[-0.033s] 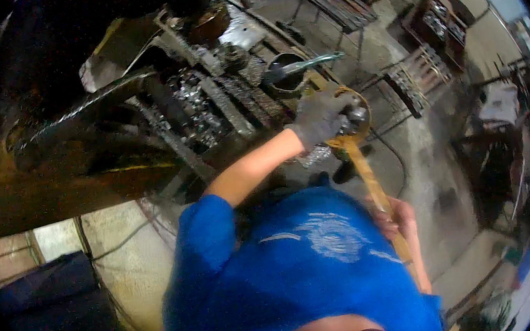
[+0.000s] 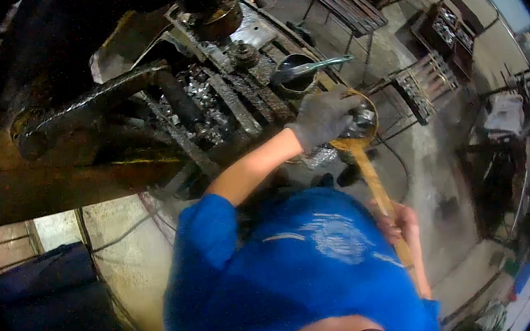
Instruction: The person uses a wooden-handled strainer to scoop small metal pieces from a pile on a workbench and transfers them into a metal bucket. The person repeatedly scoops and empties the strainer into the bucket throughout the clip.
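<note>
My left hand point(image 2: 323, 119), in a dark grey glove, curls its fingers over the dark shiny metal pieces point(image 2: 362, 121). These lie within a round yellowish-rimmed scoop point(image 2: 347, 145); the glove partly hides them. The scoop sits at the end of a long, flat, yellow-brown handle point(image 2: 375, 183). Bare and closed, my right hand point(image 2: 399, 221) grips that handle near my body. Just beyond the glove is a round dark pot point(image 2: 299, 89) with a green-handled tool point(image 2: 322, 64) across it, its head dark and broad.
A greasy machine bed point(image 2: 232, 98) strewn with metal scraps point(image 2: 197, 101) lies left of the glove. A thick dark machine arm point(image 2: 91, 106) reaches in at far left. Slatted metal racks point(image 2: 348, 5) stand on the floor beyond, with another rack point(image 2: 427, 84) to the right.
The whole view has shifted slightly, so the machine and racks sit a little to the right. Both hands keep their places on the scoop and its handle.
</note>
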Available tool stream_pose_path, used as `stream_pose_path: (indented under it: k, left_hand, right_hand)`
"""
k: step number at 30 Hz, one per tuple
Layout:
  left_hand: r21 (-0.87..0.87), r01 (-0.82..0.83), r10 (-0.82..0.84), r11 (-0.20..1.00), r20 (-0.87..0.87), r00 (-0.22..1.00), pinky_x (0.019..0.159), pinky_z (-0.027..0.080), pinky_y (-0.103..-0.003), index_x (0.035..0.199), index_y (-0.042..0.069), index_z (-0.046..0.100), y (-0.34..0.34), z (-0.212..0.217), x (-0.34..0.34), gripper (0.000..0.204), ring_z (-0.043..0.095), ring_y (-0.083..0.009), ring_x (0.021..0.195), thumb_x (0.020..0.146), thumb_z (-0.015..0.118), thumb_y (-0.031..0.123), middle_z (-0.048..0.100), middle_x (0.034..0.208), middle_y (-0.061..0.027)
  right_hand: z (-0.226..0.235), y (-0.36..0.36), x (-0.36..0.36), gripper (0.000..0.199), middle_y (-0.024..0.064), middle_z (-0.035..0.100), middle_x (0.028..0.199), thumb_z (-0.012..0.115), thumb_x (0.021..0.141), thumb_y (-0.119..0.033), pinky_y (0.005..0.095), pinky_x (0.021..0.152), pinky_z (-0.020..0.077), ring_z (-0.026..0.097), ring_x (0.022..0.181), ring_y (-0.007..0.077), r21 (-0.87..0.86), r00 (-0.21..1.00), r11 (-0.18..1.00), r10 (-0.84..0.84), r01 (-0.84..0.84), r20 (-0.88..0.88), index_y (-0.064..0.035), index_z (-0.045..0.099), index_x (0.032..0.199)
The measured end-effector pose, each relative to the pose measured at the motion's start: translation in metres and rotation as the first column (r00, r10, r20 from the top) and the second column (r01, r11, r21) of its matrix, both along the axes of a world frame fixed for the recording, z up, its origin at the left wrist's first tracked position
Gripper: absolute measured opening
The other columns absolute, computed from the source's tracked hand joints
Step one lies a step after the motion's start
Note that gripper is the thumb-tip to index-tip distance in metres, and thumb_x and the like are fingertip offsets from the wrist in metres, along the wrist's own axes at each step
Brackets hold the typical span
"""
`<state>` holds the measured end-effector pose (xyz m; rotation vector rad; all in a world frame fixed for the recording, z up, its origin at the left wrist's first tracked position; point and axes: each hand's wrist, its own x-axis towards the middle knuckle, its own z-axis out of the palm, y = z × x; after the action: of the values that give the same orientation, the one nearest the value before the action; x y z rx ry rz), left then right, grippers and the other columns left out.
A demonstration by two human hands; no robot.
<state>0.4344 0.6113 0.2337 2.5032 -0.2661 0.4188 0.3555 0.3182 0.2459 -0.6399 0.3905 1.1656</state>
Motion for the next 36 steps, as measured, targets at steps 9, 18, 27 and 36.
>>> stream_pose_path:
  k: [9,18,27,36]
  left_hand:
    - [0.418,-0.565,0.551,0.712,0.166,0.818,0.077,0.048,-0.036,0.112,0.014,0.053,0.257,-0.084,-0.074,0.049,0.057,-0.0288,0.094,0.065,0.066,0.027,0.052,0.113,-0.0164]
    - [0.632,-0.355,0.719,0.689,-0.533,0.446,0.080,0.046,-0.040,0.115,0.016,0.052,0.309,-0.113,-0.055,0.065,0.055,-0.0329,0.094,0.056,0.069,0.037,0.044,0.118,-0.0205]
    - [0.673,-0.338,0.673,0.658,-0.325,0.664,0.073,0.048,-0.041,0.096,0.023,0.065,0.265,-0.084,-0.053,0.042,0.057,-0.0315,0.086,0.056,0.070,0.033,0.048,0.109,-0.0163]
    - [0.598,-0.486,0.630,0.637,-0.041,0.776,0.066,0.049,-0.035,0.091,0.019,0.066,0.270,-0.080,-0.071,0.037,0.058,-0.0282,0.080,0.057,0.071,0.032,0.059,0.089,-0.0112]
  right_hand:
    - [0.007,0.006,0.002,0.066,0.0015,0.038,0.066,0.064,0.072,-0.036,0.0178,0.030,0.0300,0.034,0.040,0.0055,0.052,0.996,0.998,-0.038,0.034,0.075,0.0035,0.038,0.119]
    - [0.021,0.011,0.005,0.081,-0.0005,0.041,0.066,0.065,0.068,-0.051,0.0125,0.030,0.0269,0.034,0.041,0.0022,-0.089,0.992,0.996,0.000,0.011,0.126,0.0088,0.039,0.116]
    - [0.015,0.007,0.002,0.066,0.0006,0.038,0.066,0.063,0.072,-0.039,0.0164,0.029,0.0296,0.035,0.040,0.0039,-0.055,0.997,0.995,-0.081,0.082,0.018,0.0052,0.040,0.116]
    - [0.017,0.004,0.010,0.056,0.0028,0.039,0.067,0.054,0.075,-0.029,0.0199,0.029,0.0295,0.035,0.039,0.0063,-0.059,0.996,0.997,-0.062,0.059,-0.064,0.0048,0.039,0.117]
